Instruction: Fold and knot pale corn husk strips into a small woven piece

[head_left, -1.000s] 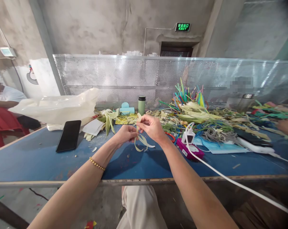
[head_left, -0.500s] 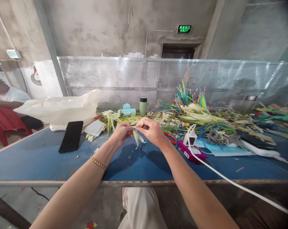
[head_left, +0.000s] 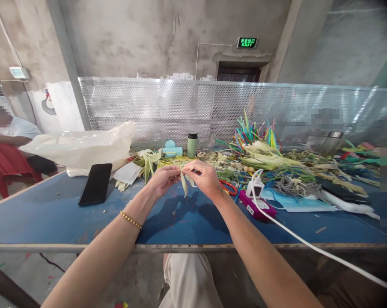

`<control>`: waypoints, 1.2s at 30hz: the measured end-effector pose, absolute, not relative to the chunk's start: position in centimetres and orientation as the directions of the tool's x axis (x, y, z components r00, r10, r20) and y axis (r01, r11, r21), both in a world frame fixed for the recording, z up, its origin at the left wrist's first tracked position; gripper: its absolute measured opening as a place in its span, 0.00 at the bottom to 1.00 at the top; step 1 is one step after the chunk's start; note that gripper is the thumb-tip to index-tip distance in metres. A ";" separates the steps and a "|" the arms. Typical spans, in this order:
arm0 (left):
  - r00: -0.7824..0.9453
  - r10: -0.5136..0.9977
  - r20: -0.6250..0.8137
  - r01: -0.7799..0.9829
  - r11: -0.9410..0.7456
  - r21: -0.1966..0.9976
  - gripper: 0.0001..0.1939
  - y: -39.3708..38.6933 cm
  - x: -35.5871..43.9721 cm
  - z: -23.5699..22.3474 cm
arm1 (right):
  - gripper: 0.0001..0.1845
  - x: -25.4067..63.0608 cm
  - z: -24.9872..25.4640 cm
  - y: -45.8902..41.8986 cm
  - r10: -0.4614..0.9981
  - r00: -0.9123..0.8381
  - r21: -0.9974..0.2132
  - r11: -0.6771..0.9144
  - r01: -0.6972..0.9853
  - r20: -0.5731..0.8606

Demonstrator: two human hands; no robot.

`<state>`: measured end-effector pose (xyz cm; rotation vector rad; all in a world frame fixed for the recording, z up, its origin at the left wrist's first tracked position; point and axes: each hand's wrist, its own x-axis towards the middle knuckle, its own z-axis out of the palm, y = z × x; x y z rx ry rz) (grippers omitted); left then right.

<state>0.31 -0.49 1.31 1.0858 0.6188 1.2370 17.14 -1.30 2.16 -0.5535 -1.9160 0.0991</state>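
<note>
Above the blue tabletop (head_left: 116, 226), my left hand (head_left: 164, 179) and my right hand (head_left: 203, 179) meet fingertip to fingertip. Between them they pinch a pale green strip of what looks like corn husk (head_left: 184, 186), whose loose ends hang down below the fingers. Both hands are closed on it, thumb against forefinger. A gold bead bracelet (head_left: 131, 220) circles the left wrist. Behind the hands lies a litter of husk scraps, and a larger leafy piece of husk (head_left: 147, 166) rests just beyond my left hand.
A black phone (head_left: 95, 184) and a pale plastic bag (head_left: 81, 145) lie left. A green bottle (head_left: 192, 145) stands at the back. Right are a purple box (head_left: 257, 204) with a charger and white cable (head_left: 296, 244), coloured stems (head_left: 254, 132) and a blue mask (head_left: 309, 202). A person (head_left: 16, 128) sits far left.
My fingertips have come closer together on the husk strip, and its hanging ends have turned and look narrower. A blurred-out patch appears at the right edge.
</note>
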 end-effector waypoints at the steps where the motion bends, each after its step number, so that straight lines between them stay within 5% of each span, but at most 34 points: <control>1: 0.266 0.949 0.169 -0.426 -0.042 0.904 0.03 -0.5 0.3 1.3 | 0.09 17.1 2.2 -1.4 0.425 -0.281 -0.331 0.885 0.327 0.860; 6: 0.269 0.951 0.154 -0.410 -0.032 0.911 0.03 -0.4 0.3 1.1 | 0.09 17.0 1.9 -1.6 0.484 -0.196 -0.398 0.845 0.356 0.852; 19: 0.302 0.939 0.164 -0.496 0.008 0.868 0.03 -0.5 0.2 1.4 | 0.05 17.1 1.3 -0.7 0.366 -0.260 -0.247 0.884 0.396 0.893; 29: 0.265 0.939 0.220 -0.517 -0.054 0.854 0.09 -0.7 0.3 1.4 | 0.04 17.1 1.3 -0.6 0.408 -0.260 -0.289 0.872 0.396 0.875; 36: 0.219 0.943 0.251 -0.501 -0.112 0.858 0.11 -0.5 0.3 1.2 | 0.24 17.2 1.6 -0.7 0.482 -0.299 -0.368 0.855 0.367 0.823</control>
